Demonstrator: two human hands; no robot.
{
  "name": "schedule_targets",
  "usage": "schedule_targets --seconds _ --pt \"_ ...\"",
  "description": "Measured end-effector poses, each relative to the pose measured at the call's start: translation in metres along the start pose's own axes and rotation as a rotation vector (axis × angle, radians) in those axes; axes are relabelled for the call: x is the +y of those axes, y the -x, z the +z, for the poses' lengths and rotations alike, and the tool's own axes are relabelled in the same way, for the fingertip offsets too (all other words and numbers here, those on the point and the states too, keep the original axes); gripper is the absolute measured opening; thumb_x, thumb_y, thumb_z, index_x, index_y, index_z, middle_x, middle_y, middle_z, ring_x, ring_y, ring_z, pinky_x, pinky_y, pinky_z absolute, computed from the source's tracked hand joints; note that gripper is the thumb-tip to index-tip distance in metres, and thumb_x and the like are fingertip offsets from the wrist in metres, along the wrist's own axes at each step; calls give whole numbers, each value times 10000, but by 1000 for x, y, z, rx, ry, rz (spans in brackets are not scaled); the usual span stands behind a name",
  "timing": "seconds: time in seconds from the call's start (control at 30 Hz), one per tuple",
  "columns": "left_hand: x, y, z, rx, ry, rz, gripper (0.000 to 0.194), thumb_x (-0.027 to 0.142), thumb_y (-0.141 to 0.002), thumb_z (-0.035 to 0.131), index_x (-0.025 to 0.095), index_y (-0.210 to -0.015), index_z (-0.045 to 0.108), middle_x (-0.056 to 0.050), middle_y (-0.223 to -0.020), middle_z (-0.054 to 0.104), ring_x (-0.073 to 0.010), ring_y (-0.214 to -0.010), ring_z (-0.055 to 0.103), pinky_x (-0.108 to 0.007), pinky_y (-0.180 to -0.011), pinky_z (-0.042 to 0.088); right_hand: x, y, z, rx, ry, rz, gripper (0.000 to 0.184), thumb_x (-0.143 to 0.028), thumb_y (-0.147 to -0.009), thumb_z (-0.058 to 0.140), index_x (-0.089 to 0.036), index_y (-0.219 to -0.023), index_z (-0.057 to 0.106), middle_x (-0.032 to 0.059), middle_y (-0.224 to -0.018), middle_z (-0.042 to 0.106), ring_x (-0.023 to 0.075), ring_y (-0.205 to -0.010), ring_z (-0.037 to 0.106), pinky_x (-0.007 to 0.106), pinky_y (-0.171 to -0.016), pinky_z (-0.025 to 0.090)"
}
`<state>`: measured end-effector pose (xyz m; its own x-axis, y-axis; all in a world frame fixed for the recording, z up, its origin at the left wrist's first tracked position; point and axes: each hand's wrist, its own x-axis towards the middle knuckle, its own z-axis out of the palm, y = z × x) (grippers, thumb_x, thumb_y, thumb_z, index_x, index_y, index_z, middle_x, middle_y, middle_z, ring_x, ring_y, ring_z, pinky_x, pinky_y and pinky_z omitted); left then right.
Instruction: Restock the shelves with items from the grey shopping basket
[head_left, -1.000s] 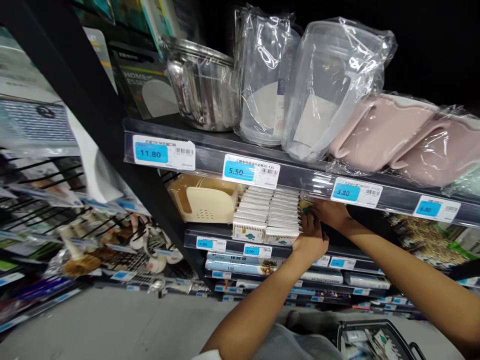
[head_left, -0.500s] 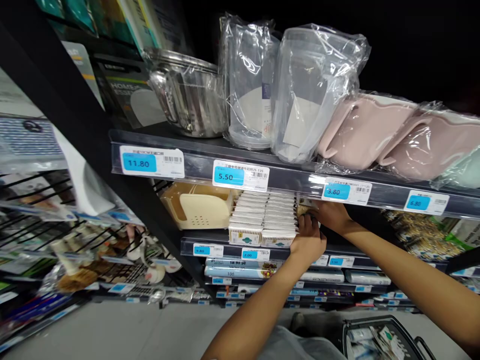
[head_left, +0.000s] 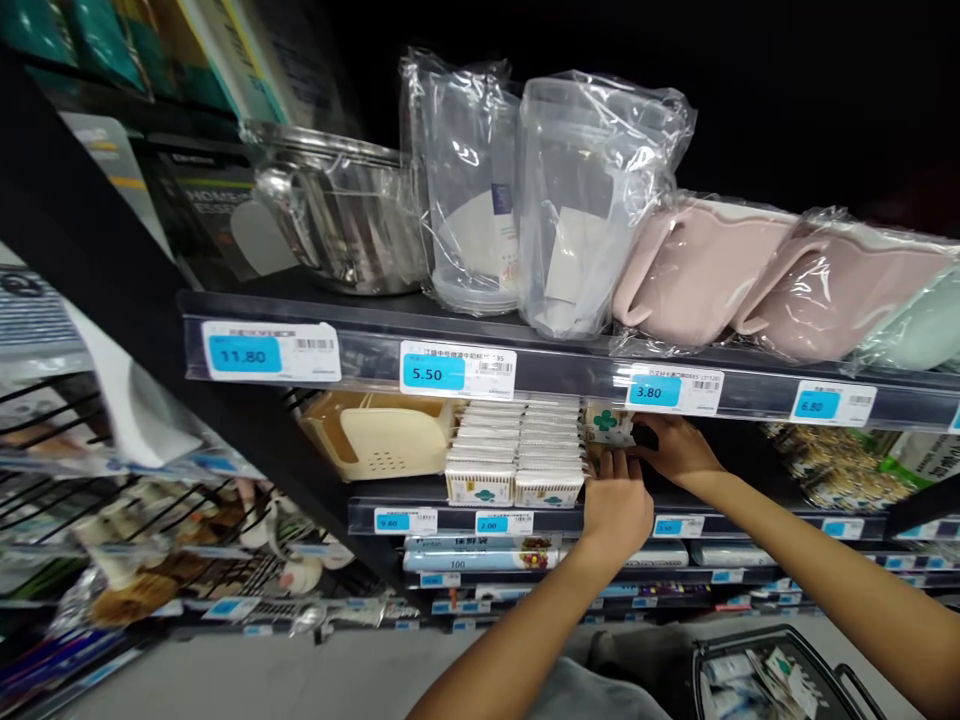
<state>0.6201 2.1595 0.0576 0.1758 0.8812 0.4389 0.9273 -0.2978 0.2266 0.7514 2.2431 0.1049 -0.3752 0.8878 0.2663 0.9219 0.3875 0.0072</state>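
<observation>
Your right hand comes in from the right, its fingers closed against the right end of a small white box with a green cross mark. Your left hand sits just below, fingers curled upward against the box's lower edge; the view does not settle whether this hand grips or only supports. The box stands at the front of the shelf, just beside the right end of a block of matching white boxes and directly under a blue 3.80 price label. Keep your fingertips on the box itself and clear of the neighbouring stack, so that the adjacent columns stay square. Keep your knuckles below the dark shelf rail, which runs close above your hands. Left of the block stands a cream plastic caddy. Above the rail stand a steel pot, clear plastic pitchers in film wrap and pink plastic basins. Below your hands lie long blue-and-white packs. At lower right, a dark-rimmed shopping basket holds assorted packaged goods, with the gray floor to the left.
</observation>
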Motion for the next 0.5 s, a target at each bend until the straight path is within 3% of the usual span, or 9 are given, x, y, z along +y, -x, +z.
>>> schedule_targets --seconds 0.23,0.5 --pt "-1 7 -6 -57 59 -13 383 276 -947 498 96 -1242 664 -185 -1286 639 -355 -1216 557 -539 -992 492 5 35 9 198 -121 -70 265 -274 -842 779 -211 -1092 717 78 -1094 717 280 -1043 673 400 -872 582" --pt "-4 15 6 -42 80 32 437 312 -968 492 127 -1343 620 -186 -1420 585 -362 -1293 526 -583 -1081 424 -8 101 15 383 -279 -90 167 -294 -956 650 -189 -1086 649 95 -1022 698 256 -986 651 408 -882 550"
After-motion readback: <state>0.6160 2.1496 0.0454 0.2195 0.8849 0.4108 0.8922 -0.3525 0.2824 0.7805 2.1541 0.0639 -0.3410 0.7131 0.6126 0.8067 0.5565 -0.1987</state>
